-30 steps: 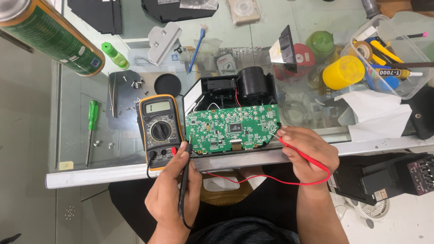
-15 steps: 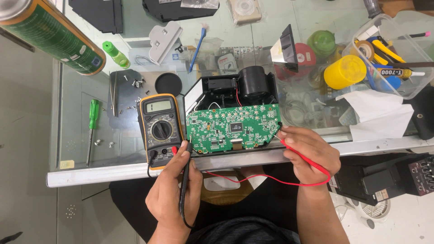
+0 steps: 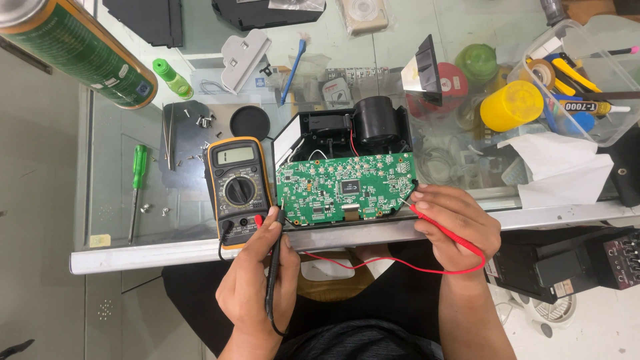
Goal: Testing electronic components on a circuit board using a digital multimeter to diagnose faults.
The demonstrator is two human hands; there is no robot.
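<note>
While the green circuit board (image 3: 347,189) lies on the glass table (image 3: 113,193) near its front edge, both hands work at it. One left hand (image 3: 257,293) is closed around a black probe (image 3: 274,267), whose tip at the board's left corner is hard to see. One right hand (image 3: 453,223) pinches a red probe (image 3: 437,223) at the board's right edge. A yellow meter (image 3: 238,190) sits just beside the board. Part of the black box (image 3: 353,127) hides behind the board.
</note>
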